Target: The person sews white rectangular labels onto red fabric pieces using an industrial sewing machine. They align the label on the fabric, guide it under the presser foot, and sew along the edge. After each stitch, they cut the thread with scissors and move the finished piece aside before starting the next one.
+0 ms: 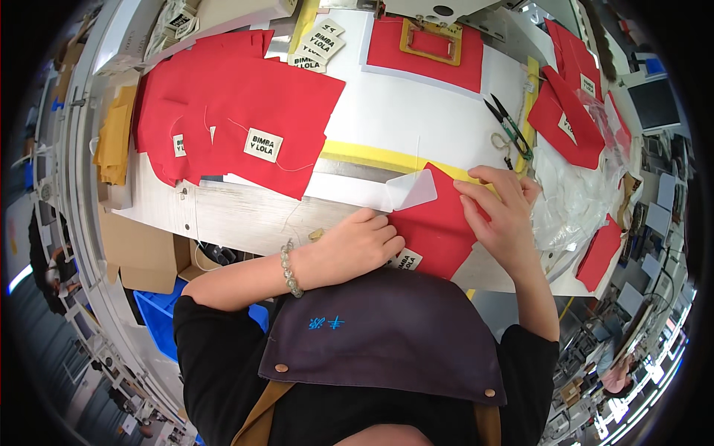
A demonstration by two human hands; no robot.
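A red fabric piece [430, 232] lies at the table's front edge, close to my body, with a white printed label [408, 259] near its lower edge. A translucent white plastic sheet [413, 191] with a rounded corner overlaps its upper left. My left hand [355, 245] is closed at the piece's left edge, knuckles up; its fingertips are partly hidden. At the right edge is my right hand [504, 210], its thumb and fingers bent but apart, the tips touching or just over the fabric.
Stacked red pieces with labels [223, 111] lie left. Loose labels [321, 44] sit behind. A yellow frame [431, 42] is on red fabric beneath the machine [446, 9]. Black scissors [509, 126], clear plastic bags [561, 201] and more red pieces [569, 123] are at right.
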